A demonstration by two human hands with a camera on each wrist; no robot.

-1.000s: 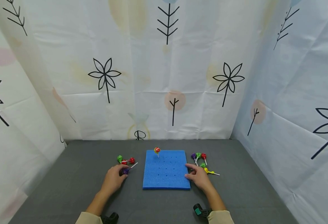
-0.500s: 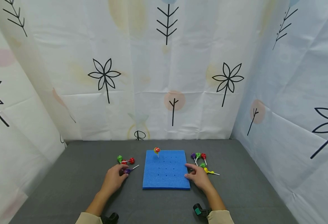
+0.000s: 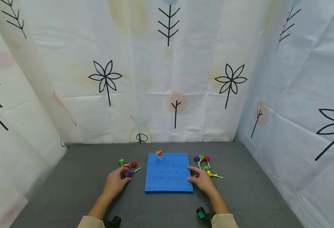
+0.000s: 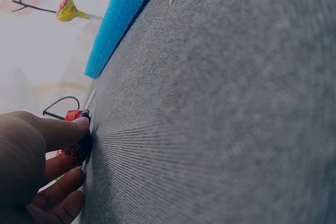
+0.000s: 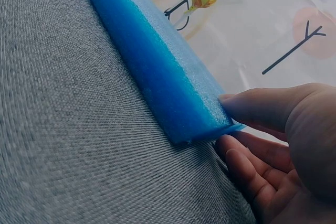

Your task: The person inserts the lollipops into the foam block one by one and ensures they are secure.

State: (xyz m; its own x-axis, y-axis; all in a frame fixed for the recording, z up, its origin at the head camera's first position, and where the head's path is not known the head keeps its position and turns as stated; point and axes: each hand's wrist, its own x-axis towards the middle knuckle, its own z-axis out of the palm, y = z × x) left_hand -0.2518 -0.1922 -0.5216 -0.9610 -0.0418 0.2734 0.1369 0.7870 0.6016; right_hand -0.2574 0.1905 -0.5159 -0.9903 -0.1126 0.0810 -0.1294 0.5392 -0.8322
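A grey worktop [image 3: 70, 190] fills the lower frame, walled by white cloth printed with black plants. At lower centre lies a blue foam board [image 3: 169, 172] with one lollipop [image 3: 159, 153] standing at its far edge. The left hand [image 3: 115, 183], lower left of the board, pinches a purple lollipop [image 3: 128, 174]. The right hand [image 3: 203, 182] holds the board's right edge between thumb and curled fingers.
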